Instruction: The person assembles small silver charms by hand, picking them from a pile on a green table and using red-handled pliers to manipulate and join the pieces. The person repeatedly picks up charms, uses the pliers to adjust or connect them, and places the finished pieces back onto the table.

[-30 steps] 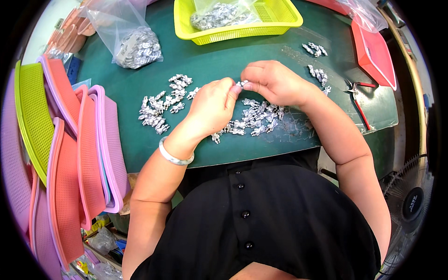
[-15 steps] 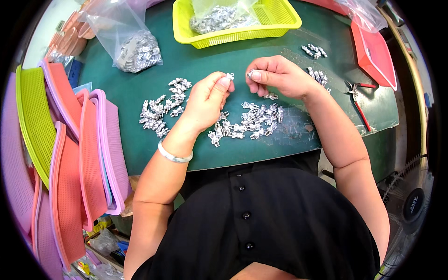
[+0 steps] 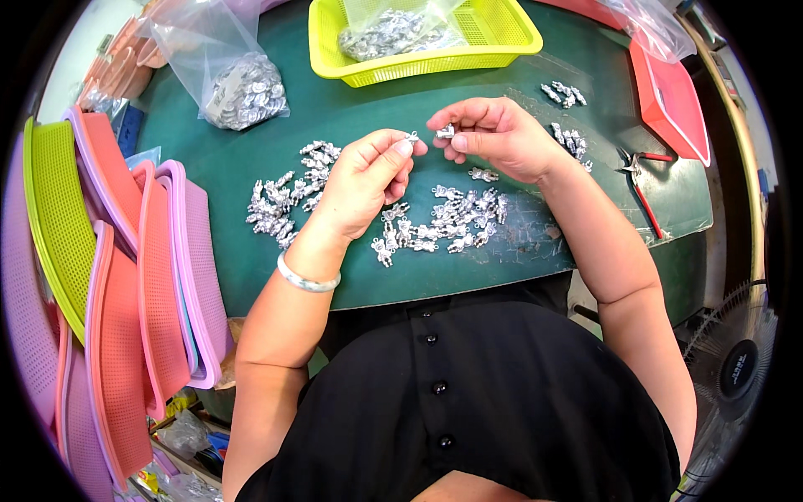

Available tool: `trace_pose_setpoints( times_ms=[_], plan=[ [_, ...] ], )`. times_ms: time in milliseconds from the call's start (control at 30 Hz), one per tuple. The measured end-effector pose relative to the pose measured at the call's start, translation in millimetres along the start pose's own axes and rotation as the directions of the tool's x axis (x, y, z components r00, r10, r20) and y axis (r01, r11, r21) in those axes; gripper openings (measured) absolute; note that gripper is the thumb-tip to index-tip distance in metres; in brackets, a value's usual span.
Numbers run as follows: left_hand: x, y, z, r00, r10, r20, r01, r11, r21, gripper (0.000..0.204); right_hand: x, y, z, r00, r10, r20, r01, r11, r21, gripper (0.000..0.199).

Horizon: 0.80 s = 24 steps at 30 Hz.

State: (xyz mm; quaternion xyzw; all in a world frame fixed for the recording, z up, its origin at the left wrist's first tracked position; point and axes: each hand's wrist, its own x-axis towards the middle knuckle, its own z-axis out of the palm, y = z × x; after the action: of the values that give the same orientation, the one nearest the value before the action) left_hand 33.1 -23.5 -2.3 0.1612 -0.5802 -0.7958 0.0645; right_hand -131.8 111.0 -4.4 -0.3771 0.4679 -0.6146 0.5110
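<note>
Between thumb and forefinger, my left hand (image 3: 375,176) pinches a small silver metal piece with a ring (image 3: 412,137); most of it is covered by the fingers. Just to its right, my right hand (image 3: 493,138) grips another small silver metal part (image 3: 446,131) at its fingertips. The two parts are close but apart. Below the hands lies a loose cluster of silver bear-shaped charms (image 3: 452,219) on the green table. A second pile of charms (image 3: 272,205) is left of my left wrist. One single charm (image 3: 483,174) rests under my right hand.
A yellow-green basket (image 3: 427,71) with a bag of metal parts stands at the back. Left of it sits a clear bag of silver pieces (image 3: 247,92). Red-handled pliers (image 3: 640,188) and a red tray (image 3: 669,105) are at right. Stacked plastic baskets (image 3: 196,268) crowd the left side.
My right hand has shifted slightly left, its fingers opening out a little so that the silver part shows more. The left hand stays nearly in place, still pinching its piece.
</note>
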Motion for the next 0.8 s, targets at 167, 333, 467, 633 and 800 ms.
trace_pose_setpoints(
  times_ms=[167, 333, 467, 633, 800],
  plan=[
    [1.0, -1.6, -3.0, 1.000, -0.011, 0.003, 0.011, 1.000, -0.008, 0.021, 0.3, 0.2, 0.9, 0.999, 0.003, -0.043, -0.007, 0.997, -0.081, 0.030],
    [0.3, 0.3, -2.0, 0.999, -0.051, -0.017, 0.051, 0.999, -0.011, 0.019, -0.4, -5.1, 8.8, 0.994, -0.031, -0.101, 0.017, 0.990, -0.143, 0.034],
    [1.4, -1.6, -3.6, 0.999, -0.042, 0.009, 0.042, 0.999, 0.006, 0.018, -0.8, -5.4, 8.0, 0.996, -0.033, -0.089, 0.023, 0.993, -0.117, 0.036],
    [0.8, -1.8, -4.0, 0.991, -0.037, 0.127, 0.051, 0.993, -0.108, 0.020, -1.0, -3.6, 6.7, 0.996, -0.049, -0.072, 0.044, 0.997, -0.066, 0.033],
    [1.4, 1.4, -8.3, 0.972, -0.033, 0.232, 0.108, 0.941, -0.320, 0.027, -1.2, -1.6, 4.6, 0.996, -0.005, -0.088, 0.008, 0.999, 0.036, 0.026]
  ],
)
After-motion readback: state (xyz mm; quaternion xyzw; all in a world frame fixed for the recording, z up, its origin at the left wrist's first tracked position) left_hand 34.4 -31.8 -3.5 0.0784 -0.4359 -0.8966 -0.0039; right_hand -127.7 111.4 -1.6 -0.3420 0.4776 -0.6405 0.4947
